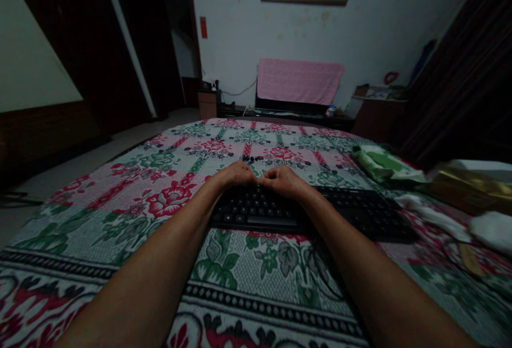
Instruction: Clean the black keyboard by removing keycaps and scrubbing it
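Observation:
A black keyboard [272,215] lies flat on a flowered cloth. Over its upper left part my left hand [240,173] and my right hand [283,180] meet, fingertips almost touching. Both hands are closed in a pinch. A tiny pale glint shows between the fingertips, too small to name. My wrists and right forearm cover part of the keys. Just beyond the hands sit several small dark pieces [252,159], too small to tell from the cloth's pattern with certainty.
The flowered cloth [160,199] spreads under everything. On the right are a green and white packet [386,164], a brownish-gold box [468,185] and crumpled white material [436,217]. A thin dark cable [328,278] runs in front of the keyboard. A pink towel [300,80] hangs at the back.

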Demonstrator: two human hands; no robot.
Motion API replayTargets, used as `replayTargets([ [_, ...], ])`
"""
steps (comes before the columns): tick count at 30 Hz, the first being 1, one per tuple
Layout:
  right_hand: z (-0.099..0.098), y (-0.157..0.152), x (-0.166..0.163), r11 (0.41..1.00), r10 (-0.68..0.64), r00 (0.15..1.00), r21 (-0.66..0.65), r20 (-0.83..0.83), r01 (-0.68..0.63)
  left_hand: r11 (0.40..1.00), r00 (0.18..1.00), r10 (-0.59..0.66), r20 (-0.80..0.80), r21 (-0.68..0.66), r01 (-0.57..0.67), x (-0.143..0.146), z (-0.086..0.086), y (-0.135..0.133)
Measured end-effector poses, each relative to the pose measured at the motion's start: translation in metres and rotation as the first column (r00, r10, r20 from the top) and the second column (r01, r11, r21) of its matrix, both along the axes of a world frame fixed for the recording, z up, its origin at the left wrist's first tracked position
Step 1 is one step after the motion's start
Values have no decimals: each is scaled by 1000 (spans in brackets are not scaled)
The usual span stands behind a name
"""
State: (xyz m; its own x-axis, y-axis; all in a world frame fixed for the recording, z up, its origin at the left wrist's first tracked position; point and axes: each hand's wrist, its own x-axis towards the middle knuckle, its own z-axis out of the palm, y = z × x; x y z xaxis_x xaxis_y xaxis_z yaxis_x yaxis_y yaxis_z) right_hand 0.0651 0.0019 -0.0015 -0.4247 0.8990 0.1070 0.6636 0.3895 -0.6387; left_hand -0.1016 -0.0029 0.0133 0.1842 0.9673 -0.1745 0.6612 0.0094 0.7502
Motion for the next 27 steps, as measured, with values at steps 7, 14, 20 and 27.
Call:
replayTargets([
  [7, 3, -3, -1, 998, -18, 1000, -58, -9, 17, 999, 999, -15, -44, 35, 17, 0, 1, 0],
  [14, 6, -4, -2, 997, -25, 1000, -67, -9, 25, 1000, 998, -6, -64, 18, 8, 1, -2, 3],
  [20, 4, -3, -1, 997, -20, 1000, -69, -4, 20, 999, 999, 4, -53, -37, -6, 1, -3, 4],
  [27, 9, -5, -4, 992, -38, 999, -119, 23, 40, 1000, 999, 15, -34, -21, -16, 2, -4, 3],
])
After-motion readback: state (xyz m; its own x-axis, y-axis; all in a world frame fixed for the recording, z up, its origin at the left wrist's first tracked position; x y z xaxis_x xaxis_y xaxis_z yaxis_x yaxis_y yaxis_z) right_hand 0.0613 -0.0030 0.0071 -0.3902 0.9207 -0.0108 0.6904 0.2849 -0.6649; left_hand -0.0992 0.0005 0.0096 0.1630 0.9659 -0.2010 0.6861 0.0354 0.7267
